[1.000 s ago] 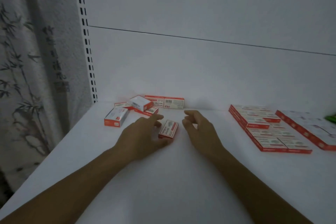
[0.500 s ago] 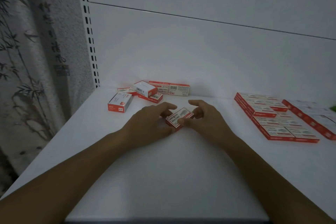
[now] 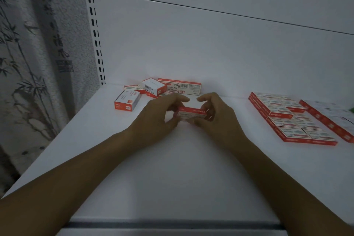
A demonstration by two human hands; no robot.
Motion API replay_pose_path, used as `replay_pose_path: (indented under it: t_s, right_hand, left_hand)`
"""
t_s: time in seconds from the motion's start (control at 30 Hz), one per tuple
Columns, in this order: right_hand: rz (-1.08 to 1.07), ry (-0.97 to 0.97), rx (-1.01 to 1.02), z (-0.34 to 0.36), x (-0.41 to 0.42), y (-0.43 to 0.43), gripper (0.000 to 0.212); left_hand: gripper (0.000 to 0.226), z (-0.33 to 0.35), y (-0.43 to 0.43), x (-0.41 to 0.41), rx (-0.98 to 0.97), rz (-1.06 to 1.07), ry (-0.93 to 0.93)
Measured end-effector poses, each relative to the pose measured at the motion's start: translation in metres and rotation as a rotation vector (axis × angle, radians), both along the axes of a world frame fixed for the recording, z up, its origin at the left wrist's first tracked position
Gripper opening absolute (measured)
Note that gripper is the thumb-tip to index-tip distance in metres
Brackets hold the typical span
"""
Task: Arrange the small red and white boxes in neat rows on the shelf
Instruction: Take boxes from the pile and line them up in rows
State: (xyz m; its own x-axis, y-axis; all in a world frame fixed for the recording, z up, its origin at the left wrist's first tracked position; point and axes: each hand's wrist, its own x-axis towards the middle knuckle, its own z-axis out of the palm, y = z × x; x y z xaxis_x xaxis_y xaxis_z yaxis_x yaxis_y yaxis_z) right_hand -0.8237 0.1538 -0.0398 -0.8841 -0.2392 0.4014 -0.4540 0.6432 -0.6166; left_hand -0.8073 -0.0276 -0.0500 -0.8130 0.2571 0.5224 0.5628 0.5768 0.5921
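Gripping one box (image 3: 192,114) between them, left hand (image 3: 160,116) and right hand (image 3: 214,116) hold it just above the shelf (image 3: 172,168); loose pile (image 3: 153,89) behind, rows (image 3: 287,119) at right

- The small red and white cardboard box (image 3: 192,114) is partly covered by fingers of the left hand (image 3: 159,117) and right hand (image 3: 216,119); its print is blurred.
- The flat red-edged packs (image 3: 329,117) at the right are cut off by the picture's edge.
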Motion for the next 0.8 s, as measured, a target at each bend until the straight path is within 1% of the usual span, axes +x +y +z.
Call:
replay_pose_path:
  t_s: [0.07,0.17,0.23,0.3,0.4,0.5,0.57,0.63,0.7,0.8]
  right_hand:
    - [0.016,0.021,0.015,-0.001,0.0,-0.001,0.034]
    - [-0.002,-0.001,0.01,-0.002,0.001,-0.001,0.033]
    - [-0.043,0.01,-0.014,-0.001,0.0,0.0,0.033]
    - [-0.077,0.03,-0.029,-0.002,-0.001,0.002,0.029]
    - [-0.074,0.033,-0.028,-0.004,-0.002,0.002,0.022]
    - [-0.07,0.077,-0.078,-0.003,-0.001,0.0,0.031]
    - [-0.074,0.099,-0.104,-0.003,-0.001,0.0,0.03]
    - [-0.061,0.036,-0.058,-0.006,-0.003,0.001,0.022]
    - [-0.048,-0.036,-0.019,-0.01,-0.005,0.002,0.019]
    - [-0.036,-0.04,-0.03,-0.01,-0.007,0.003,0.018]
  left_hand:
    - [0.032,-0.002,-0.002,-0.004,-0.019,0.076,-0.019]
    - [0.027,-0.006,-0.004,-0.007,-0.088,0.147,-0.088]
    - [0.027,-0.005,-0.004,-0.006,-0.056,0.156,-0.065]
    - [0.026,-0.005,-0.004,-0.005,-0.033,0.151,-0.057]
    - [0.024,-0.005,-0.004,-0.005,-0.062,0.14,-0.063]
    - [0.026,-0.002,-0.004,-0.002,-0.012,0.161,0.043]
    - [0.027,0.0,-0.007,-0.003,-0.006,0.167,0.06]
    - [0.026,-0.002,-0.009,-0.004,-0.066,0.146,-0.037]
    - [0.026,-0.004,-0.01,-0.006,-0.116,0.135,-0.136]
    - [0.027,-0.004,-0.01,-0.006,-0.098,0.133,-0.129]
